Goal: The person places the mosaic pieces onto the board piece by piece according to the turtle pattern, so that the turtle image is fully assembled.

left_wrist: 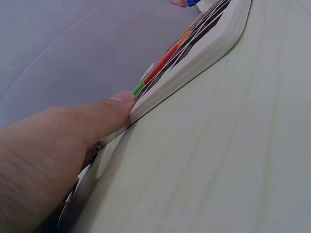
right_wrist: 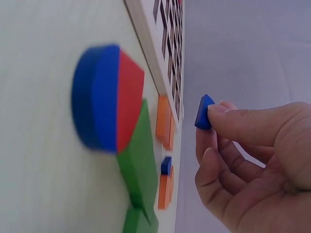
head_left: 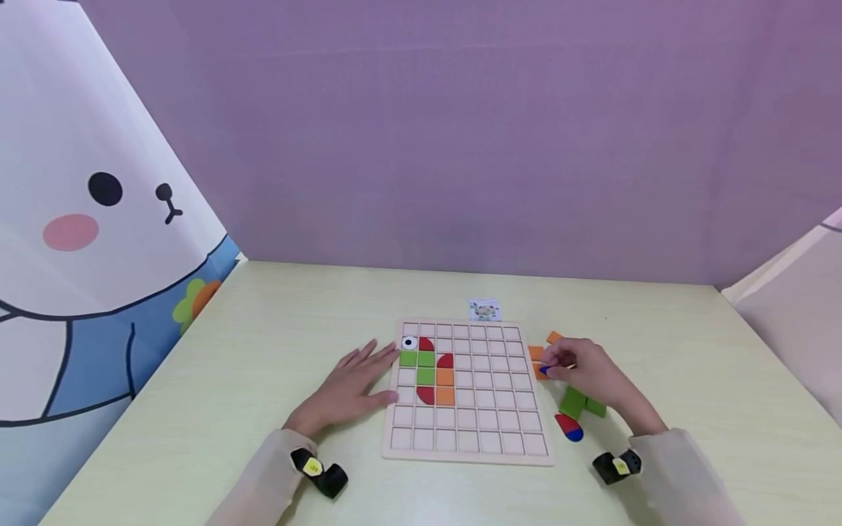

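Observation:
A wooden grid board (head_left: 468, 459) lies on the table, with several coloured tiles set in its left columns. Among them are a white eye tile (head_left: 409, 342), green squares (head_left: 426, 376), red quarter-circle tiles (head_left: 426, 395) and orange squares (head_left: 445, 396). My left hand (head_left: 351, 387) lies with fingers spread, its fingertips and thumb at the board's left edge. To the right of the board, my right hand (head_left: 588, 372) pinches a small blue tile (right_wrist: 204, 112) between thumb and finger, raised off the table. A second blue tile (right_wrist: 166, 165) rests below, beside orange tiles (right_wrist: 164, 119).
Green tiles (head_left: 574, 402) lie under my right wrist. Nearer me, a red tile (head_left: 566, 422) touches a blue one (head_left: 575, 435). A small printed card (head_left: 484, 310) sits behind the board. A purple cloth (head_left: 460, 146) hangs along the table's back edge.

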`<state>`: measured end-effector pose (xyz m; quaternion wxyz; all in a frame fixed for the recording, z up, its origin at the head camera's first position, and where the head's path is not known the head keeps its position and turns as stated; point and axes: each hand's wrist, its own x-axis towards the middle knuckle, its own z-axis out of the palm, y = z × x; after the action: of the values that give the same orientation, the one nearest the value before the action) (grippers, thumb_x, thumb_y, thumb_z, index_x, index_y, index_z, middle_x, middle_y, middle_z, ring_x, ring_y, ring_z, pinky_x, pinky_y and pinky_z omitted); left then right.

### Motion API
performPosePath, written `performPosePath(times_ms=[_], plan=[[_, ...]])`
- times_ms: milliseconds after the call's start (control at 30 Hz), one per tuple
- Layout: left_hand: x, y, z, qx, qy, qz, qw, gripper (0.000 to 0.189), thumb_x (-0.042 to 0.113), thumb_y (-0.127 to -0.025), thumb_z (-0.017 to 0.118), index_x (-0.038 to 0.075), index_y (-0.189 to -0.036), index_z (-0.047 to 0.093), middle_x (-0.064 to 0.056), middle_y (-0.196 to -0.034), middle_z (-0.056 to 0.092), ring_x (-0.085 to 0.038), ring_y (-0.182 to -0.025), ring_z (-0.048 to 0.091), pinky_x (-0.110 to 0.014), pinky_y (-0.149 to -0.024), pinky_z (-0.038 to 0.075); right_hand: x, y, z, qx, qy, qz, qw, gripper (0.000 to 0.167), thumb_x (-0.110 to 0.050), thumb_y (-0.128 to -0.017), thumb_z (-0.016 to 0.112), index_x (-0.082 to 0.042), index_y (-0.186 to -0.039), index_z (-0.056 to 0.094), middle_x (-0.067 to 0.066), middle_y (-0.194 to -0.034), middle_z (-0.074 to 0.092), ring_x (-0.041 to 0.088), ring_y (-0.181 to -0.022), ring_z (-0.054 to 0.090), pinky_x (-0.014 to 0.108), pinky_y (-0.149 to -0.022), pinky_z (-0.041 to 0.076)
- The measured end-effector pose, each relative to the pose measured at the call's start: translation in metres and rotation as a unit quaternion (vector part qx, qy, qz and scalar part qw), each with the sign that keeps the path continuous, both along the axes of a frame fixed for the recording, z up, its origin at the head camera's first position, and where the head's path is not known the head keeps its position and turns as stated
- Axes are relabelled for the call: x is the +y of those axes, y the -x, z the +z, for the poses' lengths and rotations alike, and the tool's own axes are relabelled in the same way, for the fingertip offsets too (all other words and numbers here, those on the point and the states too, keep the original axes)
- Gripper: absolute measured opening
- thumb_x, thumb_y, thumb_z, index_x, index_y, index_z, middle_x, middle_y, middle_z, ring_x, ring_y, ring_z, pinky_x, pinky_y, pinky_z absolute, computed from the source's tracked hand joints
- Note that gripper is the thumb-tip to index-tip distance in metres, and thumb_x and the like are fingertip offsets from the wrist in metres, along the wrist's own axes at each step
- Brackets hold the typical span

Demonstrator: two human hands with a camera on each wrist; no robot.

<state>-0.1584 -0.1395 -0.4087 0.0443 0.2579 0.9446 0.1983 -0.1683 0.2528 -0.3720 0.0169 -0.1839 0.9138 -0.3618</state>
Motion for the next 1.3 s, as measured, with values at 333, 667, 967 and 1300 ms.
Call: performPosePath(times_ms=[333,667,967,1300], plan=[[0.002,-0.001,0.003,-0.008,0.004,0.005,0.9999,0.072,0.054,-0.093,0.048,0.019,-0.152,0.025,0.002,-0.158,0.022,-0.029,-0.149,0.008,-0.051,-0.119,0.009,-0.020,-0.003,0.000,-0.009,0.031,0.023,0.9992,0.013,0.005,-0.082,0.069,-0.002,-0.093,0.069,0.004,-0.087,0.063,0.013,-0.076,0.055,0.017,-0.067,0.049],[0.000,-0.001,0.001,-0.002,0.007,0.002,1.0000,0.073,0.056,-0.093,0.048,0.019,-0.152,0.025,0.002,-0.158,0.021,-0.029,-0.149,0.008,-0.051,-0.119,0.009,-0.042,-0.005,0.000,-0.030,0.029,0.031,0.9986,0.012,0.002,-0.082,0.069,-0.005,-0.091,0.070,0.001,-0.083,0.064,0.014,-0.074,0.054,0.019,-0.066,0.048],[0.000,0.000,0.001,-0.003,0.005,0.002,1.0000,0.073,0.055,-0.093,0.048,0.019,-0.152,0.025,0.002,-0.158,0.021,-0.029,-0.149,0.008,-0.051,-0.119,0.009,-0.063,-0.008,0.000,-0.052,0.030,0.051,0.9969,0.010,-0.001,-0.083,0.070,-0.007,-0.091,0.071,-0.001,-0.081,0.064,0.014,-0.074,0.053,0.018,-0.065,0.047],[0.004,-0.002,0.002,-0.015,-0.003,0.003,0.9999,0.072,0.054,-0.093,0.049,0.018,-0.151,0.027,0.000,-0.158,0.024,-0.030,-0.149,0.008,-0.051,-0.119,0.010,-0.084,-0.015,-0.005,-0.066,0.045,0.093,0.9924,0.012,0.001,-0.083,0.068,-0.008,-0.089,0.071,-0.002,-0.080,0.065,0.009,-0.071,0.054,0.018,-0.064,0.048]])
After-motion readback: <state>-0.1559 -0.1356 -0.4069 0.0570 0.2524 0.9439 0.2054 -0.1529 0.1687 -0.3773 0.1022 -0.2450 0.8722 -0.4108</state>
